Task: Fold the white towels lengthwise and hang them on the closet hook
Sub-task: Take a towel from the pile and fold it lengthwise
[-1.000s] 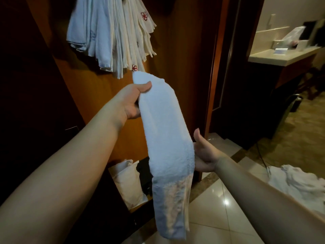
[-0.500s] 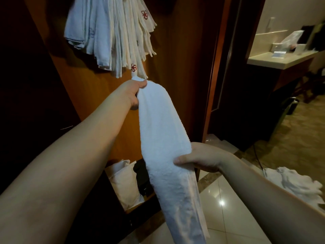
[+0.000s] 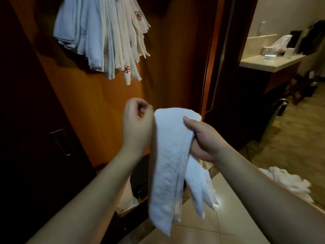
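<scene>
- Our right hand [image 3: 204, 138] grips the white towel [image 3: 171, 155] at its doubled-over middle, thumb on top and fingers curled underneath, so both ends hang down toward the tiled floor [image 3: 219, 226].
- Our left hand [image 3: 137, 127] is just beside the towel's left edge with its fingers curled in; we cannot tell whether they pinch the cloth or hold nothing.
- The towel looks folded into a long narrow strip, with a stitched hem running down its length. The two hanging tails are uneven and the back one splays.
- To do this step well, we judge the left hand should run down the strip and bring the edges together before lifting, so the fold stays flat.
- The hanging towels [image 3: 105, 36] already fill the spot high on the closet wall [image 3: 167, 67]; the hook itself is hidden behind them.
- We would keep the grip at the bend, lift it above that bundle, and lay the bend over the hook.
- More towels lie in a pile [image 3: 288, 182] on the floor to the right.
</scene>
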### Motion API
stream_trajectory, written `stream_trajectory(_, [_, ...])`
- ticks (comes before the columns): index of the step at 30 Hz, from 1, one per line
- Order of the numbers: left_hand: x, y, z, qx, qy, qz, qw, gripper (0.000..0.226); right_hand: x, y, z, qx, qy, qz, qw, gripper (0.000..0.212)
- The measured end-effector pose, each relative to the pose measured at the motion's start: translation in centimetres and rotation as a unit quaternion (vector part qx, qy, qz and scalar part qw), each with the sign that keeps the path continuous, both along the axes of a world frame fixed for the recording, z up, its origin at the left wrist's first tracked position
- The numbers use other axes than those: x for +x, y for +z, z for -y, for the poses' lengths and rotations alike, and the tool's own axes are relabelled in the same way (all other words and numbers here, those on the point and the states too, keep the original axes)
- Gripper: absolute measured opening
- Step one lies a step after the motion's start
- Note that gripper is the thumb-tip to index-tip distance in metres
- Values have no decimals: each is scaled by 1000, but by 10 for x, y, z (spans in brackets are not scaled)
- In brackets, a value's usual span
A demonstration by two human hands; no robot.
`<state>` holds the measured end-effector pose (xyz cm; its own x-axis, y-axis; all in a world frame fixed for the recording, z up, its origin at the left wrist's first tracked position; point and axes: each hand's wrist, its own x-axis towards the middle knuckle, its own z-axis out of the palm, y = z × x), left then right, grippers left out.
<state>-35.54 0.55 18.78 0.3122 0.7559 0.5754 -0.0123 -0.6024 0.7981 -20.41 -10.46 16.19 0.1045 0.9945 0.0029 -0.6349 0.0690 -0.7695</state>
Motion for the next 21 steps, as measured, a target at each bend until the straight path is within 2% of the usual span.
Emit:
stream_trajectory(1, [-4,-4,15,30,-40,-24,998,4,-2,-2,-1,9,7,-14,1000,57])
stream_trajectory(3, [-3,-9,38,92,-75,-127,985,7,-6,-3,-3,27,6,-25,999,64])
stream_trajectory(6, [2,-14,50,129,-44,-218,966,13,-13,-3,-5,22,-43,-9,999,55])
stream_trajectory(8, [4,-17,48,153,-1,-236,960,12,-19,-2,-5,4,-70,-1,998,50])
stream_trajectory(13, [11,-19,43,185,56,-298,935,19,-27,2,-11,-38,-112,14,993,58])
stream_trajectory(21, [10,-17,37,222,58,-343,911,25,-29,-4,-17,-52,-116,-2,992,60])
